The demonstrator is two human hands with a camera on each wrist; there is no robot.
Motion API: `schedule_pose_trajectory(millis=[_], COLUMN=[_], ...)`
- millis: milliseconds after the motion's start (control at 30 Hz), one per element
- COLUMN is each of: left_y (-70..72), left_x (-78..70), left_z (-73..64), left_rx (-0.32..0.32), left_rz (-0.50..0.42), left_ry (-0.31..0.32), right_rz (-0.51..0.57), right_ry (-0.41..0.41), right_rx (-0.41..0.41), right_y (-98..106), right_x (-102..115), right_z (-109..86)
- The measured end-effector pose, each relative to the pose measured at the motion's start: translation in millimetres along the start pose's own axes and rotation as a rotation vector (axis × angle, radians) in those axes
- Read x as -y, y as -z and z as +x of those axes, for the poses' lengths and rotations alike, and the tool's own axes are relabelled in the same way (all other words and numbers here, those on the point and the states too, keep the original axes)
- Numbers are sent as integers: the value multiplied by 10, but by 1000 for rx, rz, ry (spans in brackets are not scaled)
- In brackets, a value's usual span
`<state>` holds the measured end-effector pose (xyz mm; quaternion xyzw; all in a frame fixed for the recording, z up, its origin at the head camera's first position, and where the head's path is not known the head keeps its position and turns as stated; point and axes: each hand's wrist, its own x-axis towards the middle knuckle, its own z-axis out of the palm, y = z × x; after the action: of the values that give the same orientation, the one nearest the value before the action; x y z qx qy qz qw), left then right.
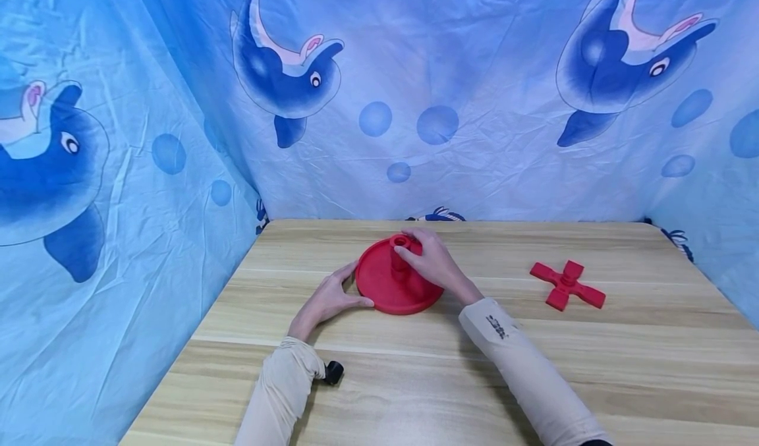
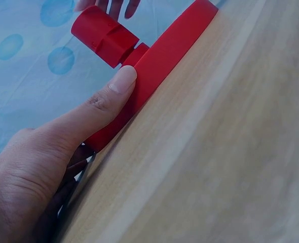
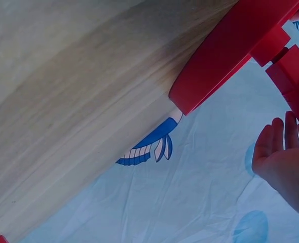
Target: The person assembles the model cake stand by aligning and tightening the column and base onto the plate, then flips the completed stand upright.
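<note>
A red round base (image 1: 379, 281) with a raised rim lies on the table. From its middle stands an upright red post (image 1: 399, 261), hollow at the top, with a narrow neck lower down in the left wrist view. My left hand (image 1: 330, 299) grips the base's near left edge, thumb along the rim (image 2: 149, 76) and fingers round the far side. My right hand (image 1: 435, 261) holds the post's upper end, thumb in front and fingers behind. In the right wrist view, the right hand's fingers (image 3: 286, 136) are beside the post's end (image 3: 297, 96).
A red cross-shaped piece (image 1: 569, 285) lies flat on the wooden table (image 1: 403, 380) to the right. Blue cloth (image 1: 474, 169) printed with dolphins hangs behind the table and at its sides. A black wrist camera (image 1: 334, 372) sticks out from the left sleeve.
</note>
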<state>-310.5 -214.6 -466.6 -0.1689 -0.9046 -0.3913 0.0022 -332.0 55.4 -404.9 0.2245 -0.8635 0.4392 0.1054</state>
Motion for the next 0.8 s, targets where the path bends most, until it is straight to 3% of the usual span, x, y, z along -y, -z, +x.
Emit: schedule_pose_trajectory(millis=[167,367,600,800], left_y=[2,5,6,1], left_x=[-12,-13,-6,-5], left_z=[-7,-5,-4,-6], left_rx=[-1,1,-4,-1], left_rz=[-3,-3,-1,-2], left_ry=[0,-1,0,-3], right_rz=[-4,5,-11,-21], right_ry=[30,-9,30,14], right_rx=[9,-8,6,4], right_y=[-11,-15,3,-14], right_x=[-26,-9,-1,-13], right_z=[-4,3,0,15])
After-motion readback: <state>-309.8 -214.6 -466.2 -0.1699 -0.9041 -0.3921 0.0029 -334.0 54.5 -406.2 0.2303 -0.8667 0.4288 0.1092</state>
